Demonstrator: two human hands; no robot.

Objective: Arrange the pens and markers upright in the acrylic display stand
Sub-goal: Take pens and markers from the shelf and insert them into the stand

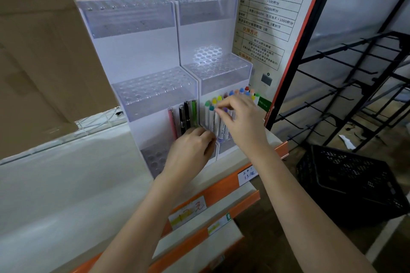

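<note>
- Markers [218,117]: a cluster of white-barrelled ones with coloured caps is seated in the lowest tier of the right-hand acrylic stand [208,29], long axes near upright, leaning slightly back toward the rear panel.
- Right hand [240,117]: placed directly in front of that cluster, fingertips [218,110] curled onto the cap ends of the front-row markers; a light pinch on one marker is judged likely, which one cannot be told.
- Left hand [190,150]: set lower, at the base of the tier where the two stands meet, fingers curled against the lower barrels; whether a barrel is gripped or only steadied cannot be told.
- Pens [185,117]: a pink, two black and a green one are stood upright in the left stand [133,51], just left of the left hand's fingers.
- Key relation: the marker barrels run up and away from the hands, so any seating push has to be made along that axis, downward into the holes.
- The right hand is nearer the caps, the left nearer the bases.
- Upper tiers of both stands are seen unfilled; the task is judged early.
- Stands are carried on a pale shelf [66,184] with an orange edge strip.
</note>
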